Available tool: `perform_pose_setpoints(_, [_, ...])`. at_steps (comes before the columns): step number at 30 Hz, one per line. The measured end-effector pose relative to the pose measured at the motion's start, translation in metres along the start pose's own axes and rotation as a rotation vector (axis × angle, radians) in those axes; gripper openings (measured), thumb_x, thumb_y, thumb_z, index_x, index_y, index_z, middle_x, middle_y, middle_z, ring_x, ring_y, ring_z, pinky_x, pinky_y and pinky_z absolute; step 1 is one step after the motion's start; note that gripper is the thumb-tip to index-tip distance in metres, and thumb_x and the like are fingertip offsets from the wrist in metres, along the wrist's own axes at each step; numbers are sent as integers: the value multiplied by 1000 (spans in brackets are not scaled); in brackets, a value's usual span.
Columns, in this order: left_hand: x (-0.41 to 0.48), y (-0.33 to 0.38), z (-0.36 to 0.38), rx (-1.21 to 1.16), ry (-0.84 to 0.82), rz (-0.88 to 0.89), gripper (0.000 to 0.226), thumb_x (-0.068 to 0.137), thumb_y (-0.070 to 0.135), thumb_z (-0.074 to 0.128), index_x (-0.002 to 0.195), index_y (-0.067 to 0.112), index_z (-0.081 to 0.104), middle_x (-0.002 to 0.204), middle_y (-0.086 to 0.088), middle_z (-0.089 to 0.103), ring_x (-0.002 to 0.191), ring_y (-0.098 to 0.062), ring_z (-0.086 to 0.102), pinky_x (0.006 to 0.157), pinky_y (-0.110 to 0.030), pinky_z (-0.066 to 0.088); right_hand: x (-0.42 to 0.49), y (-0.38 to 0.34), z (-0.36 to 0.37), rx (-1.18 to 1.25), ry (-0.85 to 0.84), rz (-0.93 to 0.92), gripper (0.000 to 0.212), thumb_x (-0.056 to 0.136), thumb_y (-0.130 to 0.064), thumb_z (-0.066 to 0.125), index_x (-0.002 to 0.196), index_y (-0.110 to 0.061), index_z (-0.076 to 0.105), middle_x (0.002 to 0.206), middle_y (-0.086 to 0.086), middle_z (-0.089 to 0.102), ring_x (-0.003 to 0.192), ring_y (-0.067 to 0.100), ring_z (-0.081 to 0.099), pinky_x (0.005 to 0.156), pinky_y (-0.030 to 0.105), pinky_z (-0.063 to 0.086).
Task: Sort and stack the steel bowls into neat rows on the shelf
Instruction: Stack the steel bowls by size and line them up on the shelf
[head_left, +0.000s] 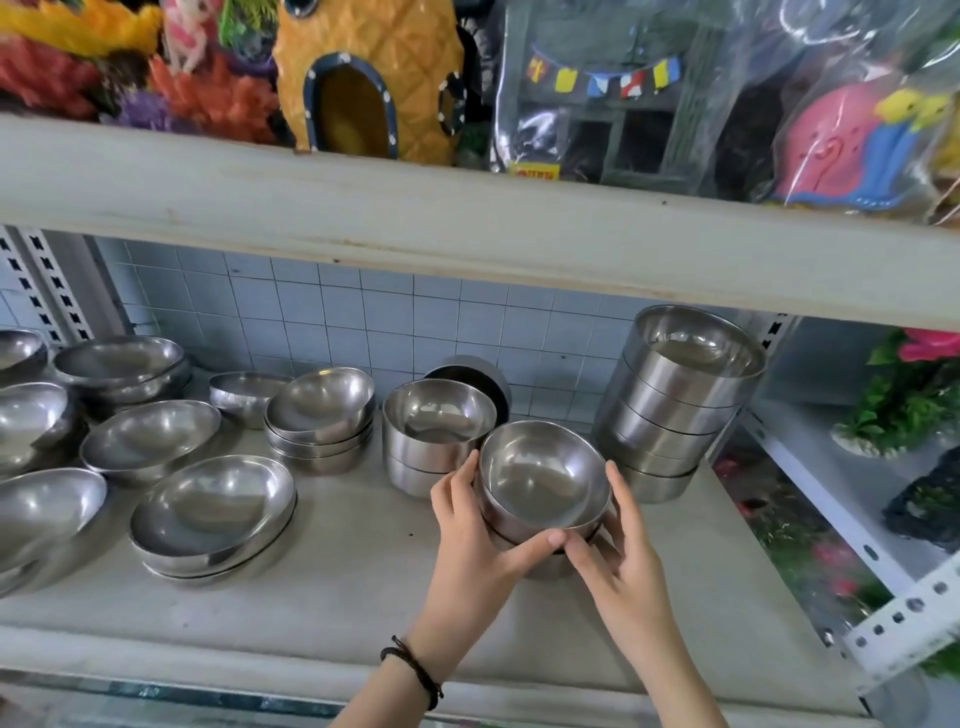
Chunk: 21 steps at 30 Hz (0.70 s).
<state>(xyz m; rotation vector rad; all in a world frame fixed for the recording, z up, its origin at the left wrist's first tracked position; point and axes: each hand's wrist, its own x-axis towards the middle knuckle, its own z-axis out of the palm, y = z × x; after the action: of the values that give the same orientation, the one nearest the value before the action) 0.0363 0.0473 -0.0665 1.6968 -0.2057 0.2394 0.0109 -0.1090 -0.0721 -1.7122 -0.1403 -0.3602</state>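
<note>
While both hands clasp a short stack of round steel bowls (543, 480) on the pale shelf (363, 566), left hand (475, 535) cupping its near-left side, right hand (621, 551) its right, tall stack of straight-sided steel bowls (675, 400) just beside.

The bowls (543, 478) I hold are shiny silver-grey, and so are all the other bowls (208, 504) here. My shelf (337, 582) is pale grey-white. The wall (322, 312) behind has little light blue squares with white lines. My wrist band (413, 670) is black. Up top sits an orange pineapple house (363, 67) with a dark blue door rim with white dots.
</note>
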Motion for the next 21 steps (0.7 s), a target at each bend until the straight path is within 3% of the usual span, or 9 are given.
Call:
perform_pose_setpoints(3, [-9,0,-9,8,-14,40,101,51,53,82,133,38,25,132,8,27,120,21,33,101,-6,33,-10,-5,0,-24,-37,-12,88,70,-35,81,140,-57,32,145,-22,48,135,0,43,111,26,39])
perform_pose_setpoints(6, [-22,6,-22,17,-9,42,101,49,56,83,133,42,28,132,19,27,120,15,39,106,-24,42,-23,-13,4,-49,-35,-31,98,59,-43,89,138,-61,34,146,-14,49,134,1,45,111,26,38])
perform_pose_setpoints(9, [-23,26,-40,44,28,98,100,45,74,77,130,50,29,126,32,28,120,9,43,98,-14,44,-20,-33,11,-59,-18,-79,105,51,-55,91,139,-60,35,142,-19,52,131,-1,48,105,18,41])
perform_pose_setpoints(12, [-2,52,-65,78,78,174,97,48,71,76,130,47,30,128,22,32,113,12,48,91,-10,46,7,-62,23,-75,-31,-173,101,54,-61,86,139,-63,31,138,-33,49,128,-7,48,102,13,41])
perform_pose_setpoints(15, [33,71,-87,99,130,215,102,47,62,75,136,33,35,126,9,37,113,8,51,92,-18,49,47,-87,45,-81,-69,-258,95,61,-59,83,138,-63,27,146,-26,44,135,-3,42,110,25,39])
perform_pose_setpoints(18, [67,77,-103,144,146,186,108,48,59,75,141,21,36,132,-1,38,115,-12,54,98,-36,50,82,-92,68,-86,-72,-268,97,60,-57,82,141,-57,29,146,-17,46,133,1,46,110,32,42])
perform_pose_setpoints(21, [92,67,-115,171,132,138,108,51,57,77,143,20,34,138,-4,39,112,-18,57,98,-40,51,105,-82,85,-89,-89,-240,100,60,-57,84,143,-55,28,144,-12,50,131,2,49,108,34,44])
